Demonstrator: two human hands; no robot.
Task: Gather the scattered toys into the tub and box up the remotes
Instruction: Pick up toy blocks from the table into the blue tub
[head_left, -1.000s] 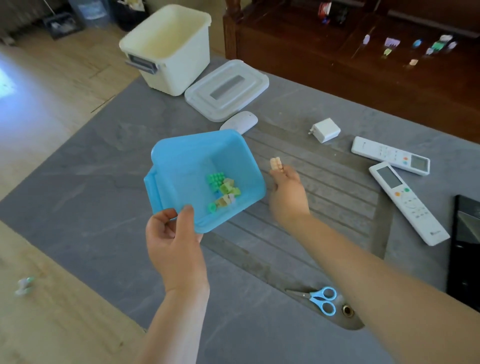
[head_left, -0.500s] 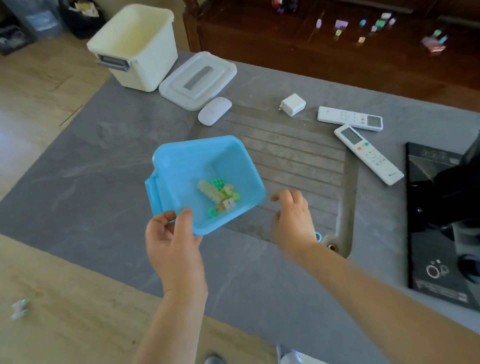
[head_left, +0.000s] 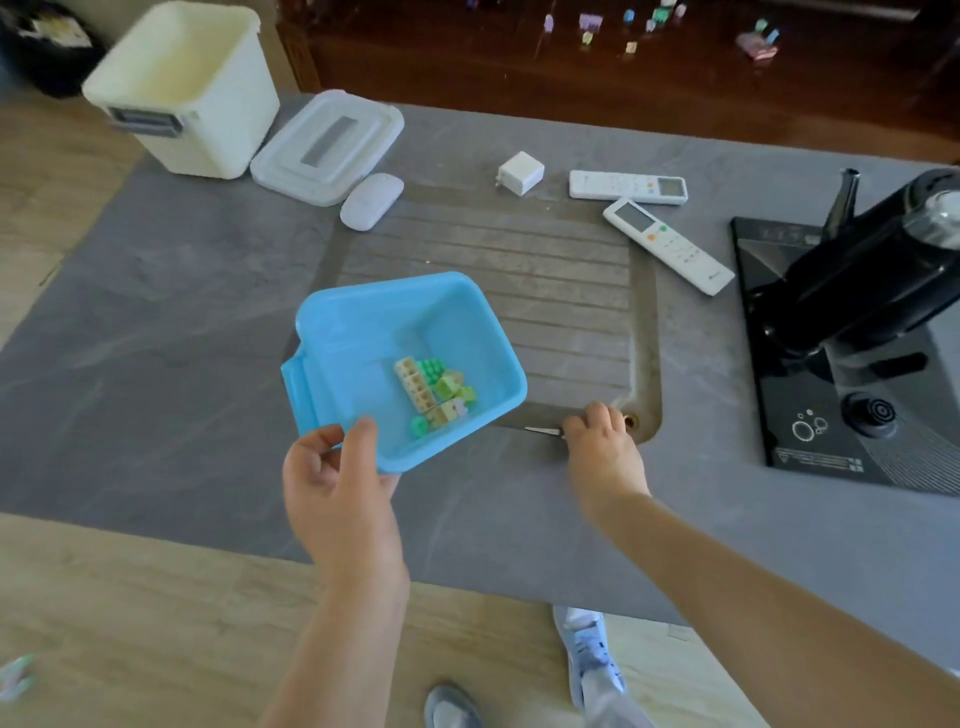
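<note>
My left hand (head_left: 337, 488) grips the near corner of a blue tub (head_left: 363, 304), held tilted above the grey table. Several green and beige toy bricks (head_left: 434, 389) lie in its bottom. My right hand (head_left: 602, 447) rests on the table to the tub's right, fingers curled over a pair of scissors (head_left: 543, 430); only the blade tips stick out to the left. Two white remotes (head_left: 626, 187) (head_left: 670, 247) lie at the far right. A cream box (head_left: 182, 88) stands far left, with its lid (head_left: 327, 145) beside it.
A white mouse (head_left: 371, 200) and a white charger (head_left: 521, 172) lie at the far side of the ribbed inset. A black appliance (head_left: 857, 291) fills the right side. A small toy (head_left: 15, 675) lies on the floor at lower left. Small items sit on the dark cabinet (head_left: 649, 21).
My right hand dropped a beige brick into the tub, then moved down and right onto the scissors and curled its fingers. The tub stayed in my left hand.
</note>
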